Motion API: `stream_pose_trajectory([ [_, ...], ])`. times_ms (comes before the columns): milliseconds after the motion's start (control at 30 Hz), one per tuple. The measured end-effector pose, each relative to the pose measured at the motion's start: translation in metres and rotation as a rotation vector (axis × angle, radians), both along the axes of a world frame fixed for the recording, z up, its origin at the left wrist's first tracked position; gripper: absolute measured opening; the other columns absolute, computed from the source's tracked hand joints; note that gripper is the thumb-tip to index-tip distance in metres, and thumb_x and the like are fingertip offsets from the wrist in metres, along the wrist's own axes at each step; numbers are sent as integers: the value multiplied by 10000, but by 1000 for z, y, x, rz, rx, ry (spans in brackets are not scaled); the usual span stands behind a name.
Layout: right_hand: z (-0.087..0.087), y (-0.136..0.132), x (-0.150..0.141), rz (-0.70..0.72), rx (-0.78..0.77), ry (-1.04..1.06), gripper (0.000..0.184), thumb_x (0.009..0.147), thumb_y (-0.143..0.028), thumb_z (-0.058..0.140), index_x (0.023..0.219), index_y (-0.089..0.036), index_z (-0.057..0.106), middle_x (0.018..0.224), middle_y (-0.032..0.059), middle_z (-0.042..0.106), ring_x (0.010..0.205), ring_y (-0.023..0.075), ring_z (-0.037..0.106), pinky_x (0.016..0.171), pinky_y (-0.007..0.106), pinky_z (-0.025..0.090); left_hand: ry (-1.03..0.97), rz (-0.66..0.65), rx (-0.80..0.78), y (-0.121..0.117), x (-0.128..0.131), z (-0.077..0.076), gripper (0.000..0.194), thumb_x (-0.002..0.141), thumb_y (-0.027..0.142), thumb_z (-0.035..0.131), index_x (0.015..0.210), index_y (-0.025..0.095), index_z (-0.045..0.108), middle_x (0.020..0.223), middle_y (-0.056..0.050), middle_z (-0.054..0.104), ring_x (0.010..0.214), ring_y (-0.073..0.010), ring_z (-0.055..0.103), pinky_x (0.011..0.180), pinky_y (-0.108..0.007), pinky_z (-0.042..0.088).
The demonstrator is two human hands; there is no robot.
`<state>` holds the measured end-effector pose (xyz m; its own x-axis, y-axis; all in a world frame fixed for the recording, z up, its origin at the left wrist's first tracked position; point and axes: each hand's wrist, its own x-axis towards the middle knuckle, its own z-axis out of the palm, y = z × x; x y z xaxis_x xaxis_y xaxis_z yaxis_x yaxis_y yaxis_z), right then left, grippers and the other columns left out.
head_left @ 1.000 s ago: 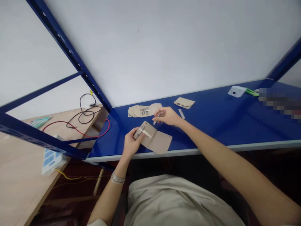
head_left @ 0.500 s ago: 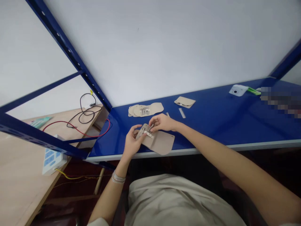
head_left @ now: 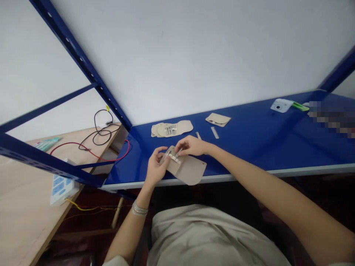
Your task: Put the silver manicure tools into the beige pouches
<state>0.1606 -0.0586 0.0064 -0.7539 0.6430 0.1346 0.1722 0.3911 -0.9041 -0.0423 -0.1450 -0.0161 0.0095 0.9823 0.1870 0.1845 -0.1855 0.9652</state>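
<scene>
My left hand (head_left: 154,169) grips the left end of an open beige pouch (head_left: 187,169) held over the near edge of the blue table (head_left: 249,147). Small metal tools sit under white straps inside the pouch. My right hand (head_left: 192,146) pinches a small metal tool at the pouch's straps, its fingers closed around it. A second open beige pouch (head_left: 171,129) with metal tools lies flat further back. A folded beige pouch (head_left: 217,119) rests behind it to the right, and two loose metal pieces (head_left: 214,132) lie between them.
A white instant camera (head_left: 281,105) and a green item (head_left: 299,107) sit at the far right of the table. Blue shelf posts (head_left: 83,66) frame the left. A wooden table (head_left: 16,207) on the left holds a power strip (head_left: 59,187), red and black cables (head_left: 100,136).
My right hand has come in from further back with the small metal tool and now meets the pouch at its straps. The left hand keeps holding the pouch.
</scene>
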Motion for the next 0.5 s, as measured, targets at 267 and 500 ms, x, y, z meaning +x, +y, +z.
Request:
stream_pose_trajectory([
  [267, 2, 0, -1, -53, 19, 41, 248, 757, -333, 672, 895, -129, 695, 863, 71, 708, 772, 173, 634, 720, 300, 500, 12, -2, 1, 0, 0, -1, 446, 786, 384, 684, 1154, 169, 551, 835, -53, 683, 654, -133, 599, 597, -207, 445],
  [500, 3, -1, 1, -61, 45, 43, 311, 788, -353, 652, 1002, -132, 705, 959, 93, 715, 836, 190, 652, 740, 304, 510, 45, -10, 10, 1, -2, -3, 407, 801, 367, 671, 1140, 172, 557, 838, -55, 682, 673, -135, 599, 618, -207, 452],
])
